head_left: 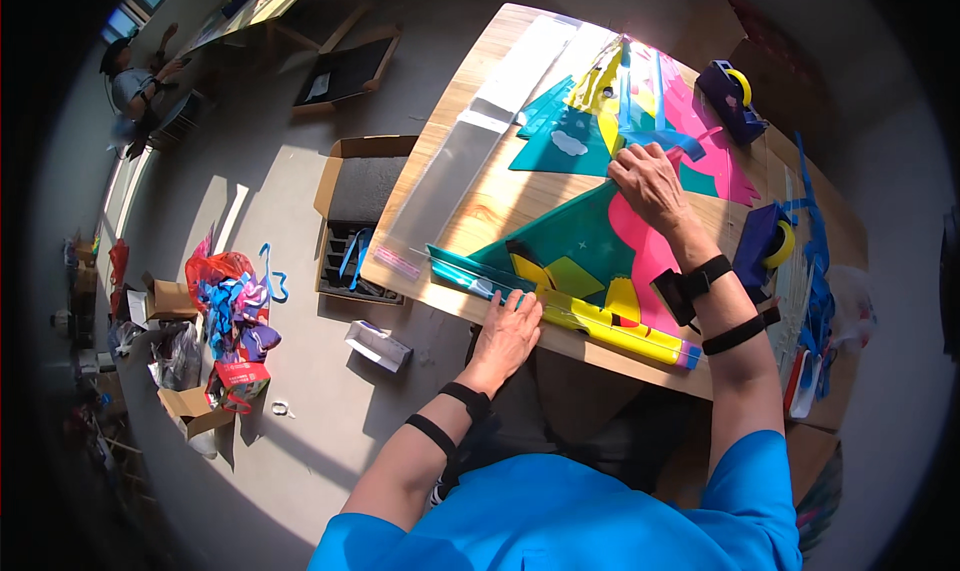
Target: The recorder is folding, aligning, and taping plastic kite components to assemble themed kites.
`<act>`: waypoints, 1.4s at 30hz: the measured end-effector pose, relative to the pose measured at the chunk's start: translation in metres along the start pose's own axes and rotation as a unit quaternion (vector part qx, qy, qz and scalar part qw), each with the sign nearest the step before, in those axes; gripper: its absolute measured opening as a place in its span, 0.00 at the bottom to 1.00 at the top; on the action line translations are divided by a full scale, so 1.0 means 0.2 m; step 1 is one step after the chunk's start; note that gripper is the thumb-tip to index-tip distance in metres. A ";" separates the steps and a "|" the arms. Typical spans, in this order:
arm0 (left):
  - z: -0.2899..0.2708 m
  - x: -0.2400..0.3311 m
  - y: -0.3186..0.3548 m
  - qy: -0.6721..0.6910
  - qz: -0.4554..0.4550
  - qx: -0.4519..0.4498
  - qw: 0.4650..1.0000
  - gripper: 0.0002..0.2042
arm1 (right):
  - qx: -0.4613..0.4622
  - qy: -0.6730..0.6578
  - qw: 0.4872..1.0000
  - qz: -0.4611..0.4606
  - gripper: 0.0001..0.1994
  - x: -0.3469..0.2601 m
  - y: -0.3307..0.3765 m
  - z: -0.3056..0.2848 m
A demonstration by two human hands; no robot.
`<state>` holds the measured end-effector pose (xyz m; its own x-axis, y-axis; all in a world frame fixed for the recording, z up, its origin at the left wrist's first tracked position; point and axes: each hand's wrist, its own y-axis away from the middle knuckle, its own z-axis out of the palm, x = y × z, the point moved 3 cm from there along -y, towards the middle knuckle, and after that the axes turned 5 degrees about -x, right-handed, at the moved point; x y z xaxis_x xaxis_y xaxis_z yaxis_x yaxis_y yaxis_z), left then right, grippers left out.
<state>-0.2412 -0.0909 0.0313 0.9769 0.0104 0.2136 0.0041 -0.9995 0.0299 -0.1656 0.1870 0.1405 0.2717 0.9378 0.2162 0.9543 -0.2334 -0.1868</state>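
A colourful kite (585,256) of teal, pink and yellow cloth lies flat near the front edge of a wooden table (500,196). My left hand (508,326) presses flat on the kite's rolled edge at the table's front. Farther back, my right hand (650,181) rests with fingers spread on the kite's far tip, where it meets a second kite (625,121). Neither hand holds anything.
Clear plastic sleeves (470,146) lie along the table's left side. Two purple tape dispensers (735,96) (765,241) stand at the right. An open cardboard box (355,216), a pile of coloured scraps (235,306) and small boxes sit on the floor at left. A person (135,81) sits far off.
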 end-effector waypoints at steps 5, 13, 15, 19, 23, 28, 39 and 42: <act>0.03 -0.02 0.02 0.005 -0.014 -0.035 0.999 0.22 | 0.034 -0.049 0.998 0.006 0.04 -0.26 0.39 -0.14; 0.01 -0.01 0.01 0.046 -0.010 0.003 0.999 0.23 | -0.031 -0.083 0.988 0.126 0.13 -0.61 0.91 0.22; 0.01 -0.03 0.01 0.073 -0.008 -0.008 0.997 0.23 | -0.026 -0.093 0.984 0.148 0.13 -0.65 0.92 0.25; -0.05 -0.04 0.00 0.125 -0.016 0.038 0.991 0.28 | -0.066 -0.109 0.976 0.176 0.13 -0.64 0.92 0.30; 0.04 -0.03 -0.04 -0.005 -0.004 0.016 1.000 0.32 | -0.020 -0.088 0.979 0.182 0.09 -0.65 0.92 0.29; 0.06 0.01 -0.07 -0.017 -0.046 -0.030 0.998 0.34 | 0.033 -0.078 0.973 0.217 0.07 -0.63 1.02 0.24; -0.03 0.02 -0.10 0.027 -0.024 -0.015 0.999 0.31 | 0.068 -0.288 0.821 0.489 0.18 -0.46 1.43 0.16; -0.05 0.03 -0.14 0.021 -0.031 -0.059 0.998 0.32 | 0.100 -0.277 0.835 0.465 0.12 -0.39 1.43 0.21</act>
<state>-0.2367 -0.0634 0.0419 0.9655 0.0767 0.2489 0.0375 -0.9866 0.1589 0.0801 0.0588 0.0302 0.7310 0.3641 -0.5772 0.3083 -0.9307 -0.1966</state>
